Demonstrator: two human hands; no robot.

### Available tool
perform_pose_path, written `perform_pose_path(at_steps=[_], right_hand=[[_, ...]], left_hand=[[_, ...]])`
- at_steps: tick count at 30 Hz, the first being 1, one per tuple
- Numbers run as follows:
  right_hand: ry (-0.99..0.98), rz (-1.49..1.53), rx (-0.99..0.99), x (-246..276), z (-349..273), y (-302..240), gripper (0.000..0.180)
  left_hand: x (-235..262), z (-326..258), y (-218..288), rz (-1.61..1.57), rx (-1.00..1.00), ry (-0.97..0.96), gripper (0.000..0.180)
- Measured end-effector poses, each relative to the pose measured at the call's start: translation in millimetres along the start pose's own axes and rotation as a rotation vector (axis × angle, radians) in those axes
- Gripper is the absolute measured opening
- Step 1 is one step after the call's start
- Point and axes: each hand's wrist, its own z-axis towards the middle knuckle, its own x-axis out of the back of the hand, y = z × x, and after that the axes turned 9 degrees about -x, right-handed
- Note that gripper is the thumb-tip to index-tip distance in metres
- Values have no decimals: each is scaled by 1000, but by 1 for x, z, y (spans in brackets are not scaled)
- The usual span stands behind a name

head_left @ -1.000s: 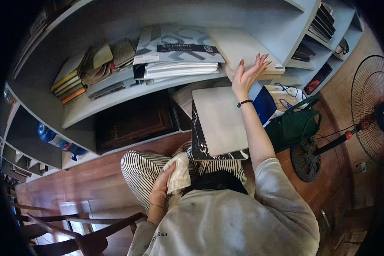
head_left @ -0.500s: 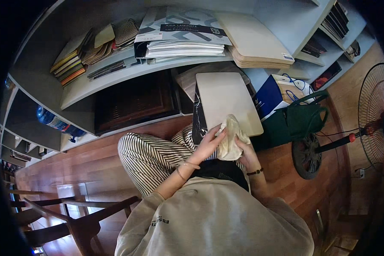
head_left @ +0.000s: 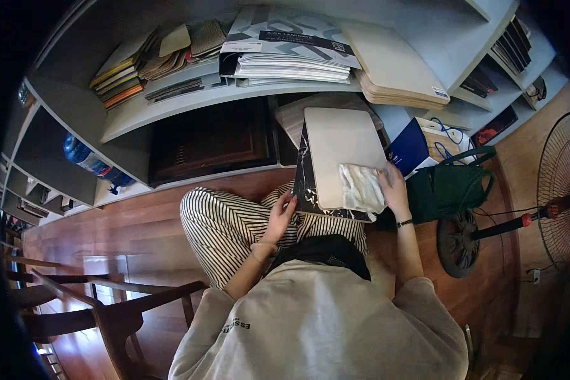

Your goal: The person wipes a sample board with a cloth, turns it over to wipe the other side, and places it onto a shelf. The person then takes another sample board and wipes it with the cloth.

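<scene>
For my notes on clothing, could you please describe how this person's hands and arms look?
The left hand, with a thin, pale bangle behind it, and the right hand, with a dark beaded bracelet, wear no gloves. Loose grey-beige sleeves end near the elbows.

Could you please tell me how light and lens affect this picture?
Head view, throughout: the fisheye bows the shelf and the corners go black; glare marks the floor, lower left; the panel under the shelf is dim; the cloth shows creases.

hands [head_left: 394, 190] now parted, cloth [head_left: 361, 187] now spread on pale panel [head_left: 342, 139]
</scene>
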Motion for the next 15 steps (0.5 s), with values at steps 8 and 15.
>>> perform_pose_path(at_steps=[8,15], right_hand=[[81,-265,-445,-33,8,-12,79],[135,-223,-464,-67,-42,-55,76]], left_hand=[[-6,23,10,144,-11,15,51],[-6,16,6,-100,36,80,50]])
